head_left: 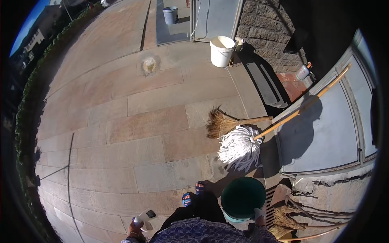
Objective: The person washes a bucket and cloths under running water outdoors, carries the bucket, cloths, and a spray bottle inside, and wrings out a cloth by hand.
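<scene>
My left hand [135, 227], low in the view, is closed around a white hand-sized object [144, 216] with a small dark square at its far end. I cannot tell what kind of thing it is. At the rim of a dark green bucket [243, 198], my right hand [259, 218] grips the near right side. The bucket is beside my legs, and its inside lies in shade. Ahead of it, a white string mop [241, 149] rests head down, its wooden handle leaning on the pale door. A straw broom [222, 122] lies just behind the mop head.
A white bucket [222, 52] stands by the stone wall [263, 30]. Another bucket [170, 15] shows beyond the glass door. More straw brooms [285, 220] lie at my right, near a floor grate [270, 194]. A can [302, 72] sits by the doorway. Stone paving [150, 121] spreads ahead.
</scene>
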The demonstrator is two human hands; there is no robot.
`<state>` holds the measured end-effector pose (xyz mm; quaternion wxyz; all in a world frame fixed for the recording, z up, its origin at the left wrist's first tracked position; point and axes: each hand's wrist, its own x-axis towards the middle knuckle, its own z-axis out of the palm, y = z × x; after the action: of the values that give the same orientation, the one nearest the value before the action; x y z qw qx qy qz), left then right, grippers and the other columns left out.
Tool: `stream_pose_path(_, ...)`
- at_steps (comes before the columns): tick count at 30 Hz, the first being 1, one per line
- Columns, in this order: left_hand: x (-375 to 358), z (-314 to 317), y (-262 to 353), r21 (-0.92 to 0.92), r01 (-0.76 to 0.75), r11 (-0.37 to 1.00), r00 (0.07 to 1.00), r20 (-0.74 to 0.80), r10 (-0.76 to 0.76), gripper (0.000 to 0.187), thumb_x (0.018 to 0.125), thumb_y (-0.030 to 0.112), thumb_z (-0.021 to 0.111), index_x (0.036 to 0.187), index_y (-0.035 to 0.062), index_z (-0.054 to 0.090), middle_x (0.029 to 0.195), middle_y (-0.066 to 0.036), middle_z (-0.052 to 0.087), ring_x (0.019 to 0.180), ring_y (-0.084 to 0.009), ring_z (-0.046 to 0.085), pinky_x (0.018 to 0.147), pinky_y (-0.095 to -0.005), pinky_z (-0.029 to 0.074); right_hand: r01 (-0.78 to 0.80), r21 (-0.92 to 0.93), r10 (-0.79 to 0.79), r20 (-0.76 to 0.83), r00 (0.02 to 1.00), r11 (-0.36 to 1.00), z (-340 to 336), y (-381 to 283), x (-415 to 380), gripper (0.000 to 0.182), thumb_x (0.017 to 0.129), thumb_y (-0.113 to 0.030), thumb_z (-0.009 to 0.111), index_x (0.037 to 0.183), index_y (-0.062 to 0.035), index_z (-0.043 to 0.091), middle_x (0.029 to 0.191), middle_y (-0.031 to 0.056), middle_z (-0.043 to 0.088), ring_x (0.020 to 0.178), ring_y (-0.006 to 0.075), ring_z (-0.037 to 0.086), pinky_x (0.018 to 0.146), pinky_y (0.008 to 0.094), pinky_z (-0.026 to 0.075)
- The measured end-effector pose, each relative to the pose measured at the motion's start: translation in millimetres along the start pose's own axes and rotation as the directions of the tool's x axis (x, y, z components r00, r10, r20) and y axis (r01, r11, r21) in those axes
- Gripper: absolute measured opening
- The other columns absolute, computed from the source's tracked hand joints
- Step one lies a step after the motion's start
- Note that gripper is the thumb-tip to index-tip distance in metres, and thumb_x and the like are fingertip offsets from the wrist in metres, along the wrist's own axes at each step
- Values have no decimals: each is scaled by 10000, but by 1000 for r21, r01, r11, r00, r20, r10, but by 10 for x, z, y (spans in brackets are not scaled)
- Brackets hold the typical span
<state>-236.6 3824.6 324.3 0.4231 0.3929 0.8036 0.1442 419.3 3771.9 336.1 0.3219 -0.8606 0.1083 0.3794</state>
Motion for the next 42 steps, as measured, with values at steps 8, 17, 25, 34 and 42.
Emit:
stream_pose_path(8,1872,-29,2465,138,-80,987,994,-66,90,460,648,179,710,1057,31,560,840,-64,632,727,-147,575,647,-321,485,238,-687,-195,141,970,687,1077,-524,1259,421,682,-265,629,947,62,610,898,205,625,771,284,620,614,386,492)
stream_pose_path(17,3855,324,4305,-124,-70,990,997,22,73,550,649,195,731,1144,48,544,932,-83,636,824,-164,593,727,-321,486,-205,-228,191,-82,978,952,2012,-2770,1475,373,697,-248,629,930,44,607,861,177,626,743,292,621,611,392,496)
stream_pose_path(25,5529,491,6527,216,-195,957,955,264,135,550,634,225,742,1132,84,556,945,-103,642,855,-203,609,746,-340,485,-199,337,252,-119,960,920,2871,-4193,1296,378,767,-144,562,1099,19,485,1058,213,543,892,410,575,677,555,512)
stream_pose_path(34,6788,1137,8540,267,-414,870,895,293,336,587,605,275,733,1133,91,557,990,-149,632,915,-260,612,771,-370,484,-346,662,537,-101,838,665,3575,-4883,1559,387,716,-138,608,1067,-3,516,1000,223,559,830,418,580,637,581,501)
stream_pose_path(42,6572,2309,10593,568,-489,663,857,455,242,609,562,356,750,1094,106,589,934,-134,646,863,-245,627,752,-358,496,-616,58,618,-98,780,786,3451,-5587,2492,527,705,-423,587,1046,-22,606,1108,147,590,1035,254,558,815,334,448)
